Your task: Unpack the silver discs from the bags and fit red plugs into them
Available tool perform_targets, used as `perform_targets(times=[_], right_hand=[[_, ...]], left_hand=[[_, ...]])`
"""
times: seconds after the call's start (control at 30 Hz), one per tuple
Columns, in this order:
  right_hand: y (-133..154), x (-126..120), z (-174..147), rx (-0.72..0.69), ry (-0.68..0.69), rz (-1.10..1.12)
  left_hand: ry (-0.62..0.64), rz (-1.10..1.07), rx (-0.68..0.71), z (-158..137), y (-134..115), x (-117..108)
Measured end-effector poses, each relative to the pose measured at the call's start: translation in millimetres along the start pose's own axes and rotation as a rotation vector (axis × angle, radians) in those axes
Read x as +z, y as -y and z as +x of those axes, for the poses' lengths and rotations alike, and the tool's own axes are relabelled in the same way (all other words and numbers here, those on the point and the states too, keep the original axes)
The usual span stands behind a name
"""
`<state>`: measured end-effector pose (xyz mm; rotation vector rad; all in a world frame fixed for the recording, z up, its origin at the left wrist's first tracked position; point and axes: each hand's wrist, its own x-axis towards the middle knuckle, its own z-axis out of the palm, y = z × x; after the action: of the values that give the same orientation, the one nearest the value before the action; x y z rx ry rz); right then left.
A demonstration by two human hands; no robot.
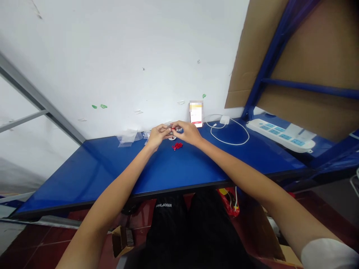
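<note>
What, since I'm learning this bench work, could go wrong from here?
The small red piece held between the left hand and right hand could slip. The lit phone, upright close behind the right hand, might get knocked over. The red bundle lying just nearer the wearer could be brushed aside.

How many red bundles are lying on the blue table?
1. The red bundle lies on the blue table, on the near side of the left hand and right hand. Others may be hidden behind the hands.
</note>
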<state>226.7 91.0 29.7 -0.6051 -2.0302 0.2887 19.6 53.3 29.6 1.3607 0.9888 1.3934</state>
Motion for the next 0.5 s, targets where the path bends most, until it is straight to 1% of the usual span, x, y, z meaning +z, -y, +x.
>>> perform_targets(times=[0.1, 0.17, 0.27, 0.37, 0.43, 0.5], right_hand=[[1, -5, 1, -0.049, 0.039, -0.045], [1, -7, 0, -0.05, 0.052, -0.097], [3, -7, -1, -0.024, 0.076, -0.173], [5, -8, 2, 0.01, 0.098, -0.156], [3, -11, 6, 0.045, 0.159, -0.092], [-1, -17, 11, 0.066, 0.284, -0.01]], left_hand=[[-0.046, 0.069, 0.047, 0, -3, 0], [-0.089, 0.117, 0.052, 1, -3, 1], [-0.218, 0.236, 0.048, 4, 1, -3], [-0.334, 0.387, 0.053, 8, 3, -13], [-0.364, 0.438, 0.075, 10, 3, -20], [-0.372, 0.455, 0.097, 11, 2, -25]])
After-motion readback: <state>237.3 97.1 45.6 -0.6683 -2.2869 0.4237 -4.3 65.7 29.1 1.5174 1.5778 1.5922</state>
